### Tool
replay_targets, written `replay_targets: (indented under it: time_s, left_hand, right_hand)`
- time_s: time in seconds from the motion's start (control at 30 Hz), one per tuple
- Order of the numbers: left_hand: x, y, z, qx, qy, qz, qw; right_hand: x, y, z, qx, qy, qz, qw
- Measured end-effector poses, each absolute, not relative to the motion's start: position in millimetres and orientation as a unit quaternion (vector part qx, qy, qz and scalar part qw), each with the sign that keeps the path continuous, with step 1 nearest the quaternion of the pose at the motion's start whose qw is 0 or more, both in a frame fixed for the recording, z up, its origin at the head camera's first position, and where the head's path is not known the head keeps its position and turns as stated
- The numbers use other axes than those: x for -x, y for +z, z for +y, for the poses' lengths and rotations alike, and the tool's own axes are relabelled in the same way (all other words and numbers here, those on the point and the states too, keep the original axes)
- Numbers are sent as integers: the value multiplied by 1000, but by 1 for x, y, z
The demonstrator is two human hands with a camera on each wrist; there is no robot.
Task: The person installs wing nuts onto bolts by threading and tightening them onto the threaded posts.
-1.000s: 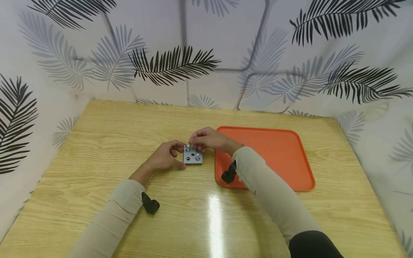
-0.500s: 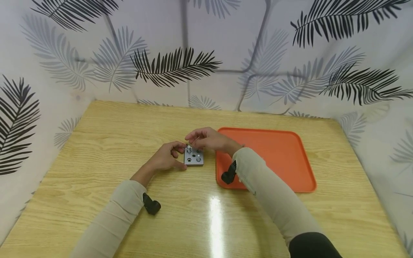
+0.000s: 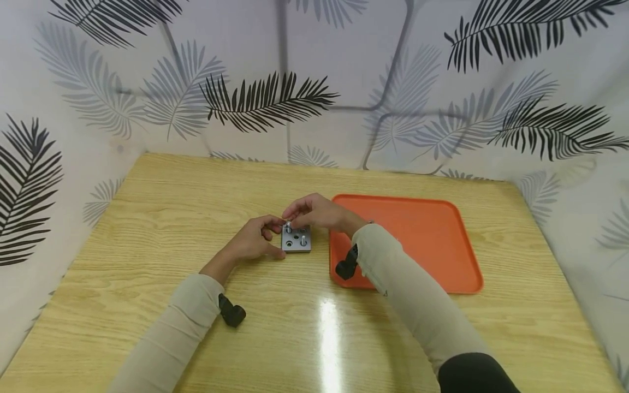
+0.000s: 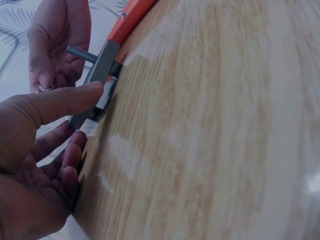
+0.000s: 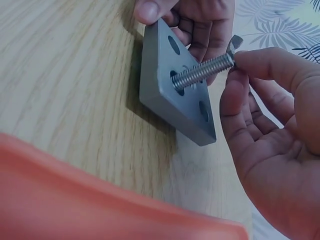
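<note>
A square grey metal plate (image 3: 296, 244) with several holes sits raised slightly off the table on bolt heads. Two threaded bolts stand up through it; the nearer bolt (image 5: 202, 72) has a bare tip. My left hand (image 3: 255, 238) grips the plate's left side, thumb at the near edge and fingers at the far corner. With thumb and fingertip, my right hand (image 3: 316, 212) pinches a small wing nut (image 5: 235, 44) at the top of the far-left bolt (image 3: 288, 227). The fingers partly hide the nut, so how far it sits on the thread is hidden.
An orange tray (image 3: 472, 262) lies on the wooden table (image 3: 236, 349) to the right, under my right forearm. One small metal piece (image 3: 371, 221) shows inside it. A leaf-patterned cloth (image 3: 314, 131) hangs behind the table.
My right fingers have shifted slightly at the top of the far-left bolt, from spread to closer together around the nut. The left hand and the plate stay in place.
</note>
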State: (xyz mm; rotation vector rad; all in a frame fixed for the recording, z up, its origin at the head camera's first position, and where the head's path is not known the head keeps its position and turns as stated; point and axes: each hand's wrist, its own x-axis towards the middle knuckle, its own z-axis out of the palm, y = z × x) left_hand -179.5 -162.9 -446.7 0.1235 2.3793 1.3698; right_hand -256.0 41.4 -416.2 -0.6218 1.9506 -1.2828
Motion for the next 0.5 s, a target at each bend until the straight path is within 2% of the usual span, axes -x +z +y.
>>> replay_targets:
  time_s: [0.37, 0.5]
  left_hand:
    - [180, -446, -162, -38, 491, 849, 194]
    - [180, -447, -161, -40, 495, 846, 194]
  right_hand:
    - [256, -416, 53, 229, -525, 739, 354]
    - [257, -414, 54, 233, -534, 741, 333]
